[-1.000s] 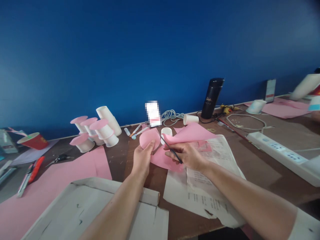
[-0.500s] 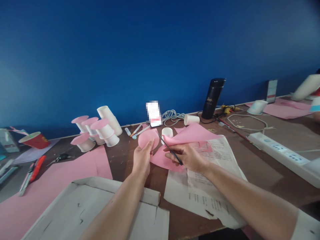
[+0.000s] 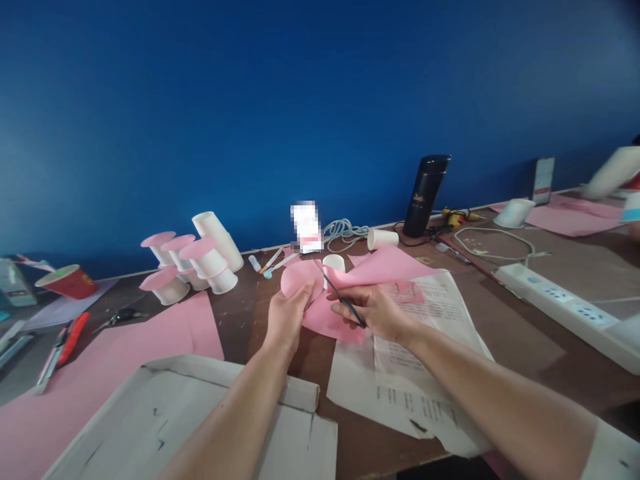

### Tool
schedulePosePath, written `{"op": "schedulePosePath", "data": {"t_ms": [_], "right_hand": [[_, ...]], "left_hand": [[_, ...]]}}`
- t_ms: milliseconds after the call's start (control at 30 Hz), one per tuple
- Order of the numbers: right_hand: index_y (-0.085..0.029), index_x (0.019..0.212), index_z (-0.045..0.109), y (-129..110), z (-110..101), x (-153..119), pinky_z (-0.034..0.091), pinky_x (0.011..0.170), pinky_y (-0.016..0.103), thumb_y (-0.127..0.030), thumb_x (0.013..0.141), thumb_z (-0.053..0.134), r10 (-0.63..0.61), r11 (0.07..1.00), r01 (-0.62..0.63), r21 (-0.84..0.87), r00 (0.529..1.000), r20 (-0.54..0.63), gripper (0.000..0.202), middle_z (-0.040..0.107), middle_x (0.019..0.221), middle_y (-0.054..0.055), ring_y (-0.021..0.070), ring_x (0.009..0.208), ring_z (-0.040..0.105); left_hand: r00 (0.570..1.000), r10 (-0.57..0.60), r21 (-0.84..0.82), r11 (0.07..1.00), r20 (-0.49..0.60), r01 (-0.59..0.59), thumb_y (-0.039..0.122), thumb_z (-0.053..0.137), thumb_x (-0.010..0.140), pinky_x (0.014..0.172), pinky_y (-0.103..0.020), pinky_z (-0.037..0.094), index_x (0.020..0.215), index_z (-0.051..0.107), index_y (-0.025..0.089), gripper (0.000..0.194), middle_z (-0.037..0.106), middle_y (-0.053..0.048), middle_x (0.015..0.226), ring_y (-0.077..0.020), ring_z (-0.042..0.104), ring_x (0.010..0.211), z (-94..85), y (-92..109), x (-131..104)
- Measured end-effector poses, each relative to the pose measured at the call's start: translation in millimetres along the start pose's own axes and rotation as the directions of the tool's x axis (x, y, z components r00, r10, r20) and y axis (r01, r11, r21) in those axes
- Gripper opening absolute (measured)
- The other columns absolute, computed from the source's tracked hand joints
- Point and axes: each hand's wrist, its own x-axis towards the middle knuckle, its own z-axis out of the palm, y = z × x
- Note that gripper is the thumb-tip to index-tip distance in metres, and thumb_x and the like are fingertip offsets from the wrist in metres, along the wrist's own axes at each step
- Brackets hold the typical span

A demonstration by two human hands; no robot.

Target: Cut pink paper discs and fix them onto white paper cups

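My left hand [image 3: 289, 312] pinches a rounded piece of pink paper [image 3: 300, 277] at its lower right edge. Dark scissors [image 3: 350, 307] are gripped in my right hand [image 3: 377, 312], their blades pointing up and left to the right edge of the rounded piece. A larger pink sheet [image 3: 390, 264] rises behind the right hand, with more pink paper [image 3: 327, 317] hanging below the blades. Just behind the blades stands a white paper cup [image 3: 333, 263], partly hidden by the sheet.
Stacked white cups with pink discs [image 3: 200, 250] stand left. Printed sheets [image 3: 420, 373] lie under my right forearm, white cardboard [image 3: 200, 413] under my left. A black bottle [image 3: 425, 197], a lying cup [image 3: 383, 239] and a power strip [image 3: 570, 307] are to the right.
The rounded pink piece has shifted slightly right and turned a little, closer to the scissors. The larger sheet's right tip has drawn left. My right hand has barely moved.
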Motion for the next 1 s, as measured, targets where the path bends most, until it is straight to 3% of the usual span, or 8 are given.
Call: {"op": "schedulePosePath", "data": {"t_ms": [233,467,733,867,1000], "right_hand": [[-0.013,0.097,0.071,-0.5,0.3,-0.9,0.039,0.053,0.027,-0.047,0.067,0.077,-0.026,1.000,0.026,-0.003,1.000,-0.001,0.046,0.051,0.060,-0.003,0.0083,0.053,0.042],[-0.012,0.101,0.070,-0.9,0.3,-2.0,0.038,0.054,0.027,-0.044,0.067,0.077,-0.016,1.000,0.016,-0.001,1.000,-0.002,0.047,0.052,0.062,-0.001,0.0089,0.055,0.043],[-0.012,0.099,0.071,-2.6,3.5,-2.8,0.040,0.054,0.027,-0.045,0.065,0.078,-0.005,1.000,0.005,-0.007,1.000,-0.018,0.047,0.051,0.060,-0.002,0.0084,0.054,0.042],[-0.012,0.099,0.071,-3.4,6.2,-3.1,0.041,0.052,0.027,-0.047,0.063,0.079,-0.004,1.000,0.004,-0.003,1.000,-0.016,0.050,0.051,0.060,-0.002,0.0082,0.053,0.042],[-0.011,0.098,0.071,-3.1,7.5,-3.1,0.042,0.051,0.027,-0.050,0.065,0.077,-0.016,0.999,0.016,-0.033,1.000,-0.010,0.052,0.050,0.058,-0.003,0.0088,0.053,0.043]], "left_hand": [[1.000,0.008,0.006,1.000,-0.022,-0.007,0.045,0.075,0.062,0.044,-0.022,0.036,0.068,0.064,0.009,0.038,0.053,0.001,0.052,-0.0088,0.045,0.045,0.6,0.3,-0.2],[1.000,0.021,-0.056,0.998,0.008,-0.021,0.043,0.075,0.064,0.048,-0.023,0.038,0.076,0.066,0.009,0.037,0.057,0.001,0.055,-0.0096,0.048,0.047,0.5,2.0,-2.1],[0.999,0.007,-0.170,0.985,-0.046,-0.015,0.042,0.079,0.059,0.047,-0.021,0.031,0.062,0.056,0.012,0.037,0.048,0.005,0.051,-0.0053,0.039,0.045,1.6,-1.9,3.2],[0.998,-0.023,-0.233,0.972,-0.051,0.010,0.042,0.081,0.055,0.048,-0.020,0.031,0.067,0.058,0.012,0.039,0.050,0.004,0.054,-0.0054,0.041,0.048,2.1,-3.0,4.5],[0.999,-0.024,-0.192,0.981,-0.043,0.015,0.045,0.081,0.053,0.048,-0.022,0.034,0.065,0.059,0.012,0.042,0.052,0.003,0.055,-0.0071,0.044,0.049,2.5,-1.5,1.5]]}}
